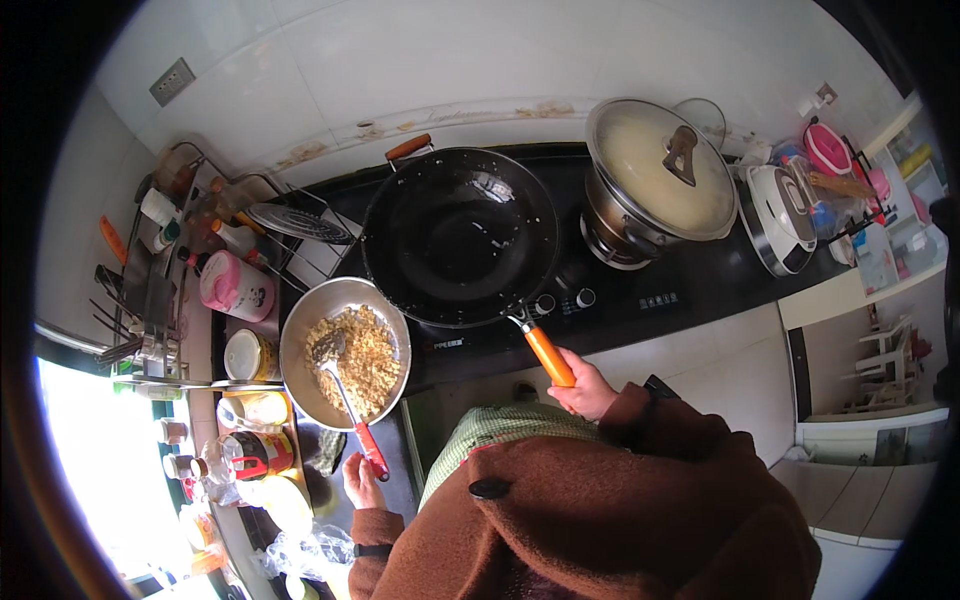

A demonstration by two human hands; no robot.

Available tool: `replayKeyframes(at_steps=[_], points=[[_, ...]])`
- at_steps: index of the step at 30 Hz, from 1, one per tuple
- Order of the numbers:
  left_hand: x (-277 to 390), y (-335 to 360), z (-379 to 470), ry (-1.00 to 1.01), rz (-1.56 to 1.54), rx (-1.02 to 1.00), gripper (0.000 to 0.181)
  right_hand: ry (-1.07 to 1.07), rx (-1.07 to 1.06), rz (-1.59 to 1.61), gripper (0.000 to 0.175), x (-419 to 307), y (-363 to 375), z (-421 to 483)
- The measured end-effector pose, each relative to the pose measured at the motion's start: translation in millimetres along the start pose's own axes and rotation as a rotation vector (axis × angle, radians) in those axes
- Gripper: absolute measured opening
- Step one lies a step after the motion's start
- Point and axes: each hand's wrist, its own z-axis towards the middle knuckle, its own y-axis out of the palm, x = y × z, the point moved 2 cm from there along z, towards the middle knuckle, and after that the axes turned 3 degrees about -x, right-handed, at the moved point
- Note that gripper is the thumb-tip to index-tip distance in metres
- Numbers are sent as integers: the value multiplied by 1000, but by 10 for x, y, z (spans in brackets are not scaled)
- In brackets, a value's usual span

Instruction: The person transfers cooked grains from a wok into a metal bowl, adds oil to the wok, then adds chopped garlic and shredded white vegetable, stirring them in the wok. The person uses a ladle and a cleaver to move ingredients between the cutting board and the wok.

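My right hand (589, 386) grips the orange handle (551, 356) of a black wok (457, 240) on the cooktop. The wok holds no food, only small crumbs and shiny wet-looking patches. To its left, a stainless steel bowl (291, 375) contains crumbly yellow-brown food (375, 367), perhaps scrambled egg. A spatula or spoon rests in that food, its red handle (369, 450) sticking out over the near rim. My left hand (362, 484) is beside the handle's end, fingers loosely apart and not wrapped around it; whether they touch is unclear.
A lidded steel pot (615, 202) stands on the right burner, with a white rice cooker (776, 217) beyond it. A pink canister (238, 289), a lidded jar (244, 356) and a utensil rack (154, 300) crowd the left. Bottles (255, 454) and a plastic bag (311, 555) lie nearer me.
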Motion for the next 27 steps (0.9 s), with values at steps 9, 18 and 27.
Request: replayKeyframes(at_steps=[9,18,27], points=[[70,338,-68,-211,34,-74,29,-45,141,-222,64,-167,160,49],[361,535,38,-332,-274,-85,19,-36,175,-255,61,-328,226,18],[1081,196,-327,-324,-256,-117,22,8,171,-389,64,-319,170,17]])
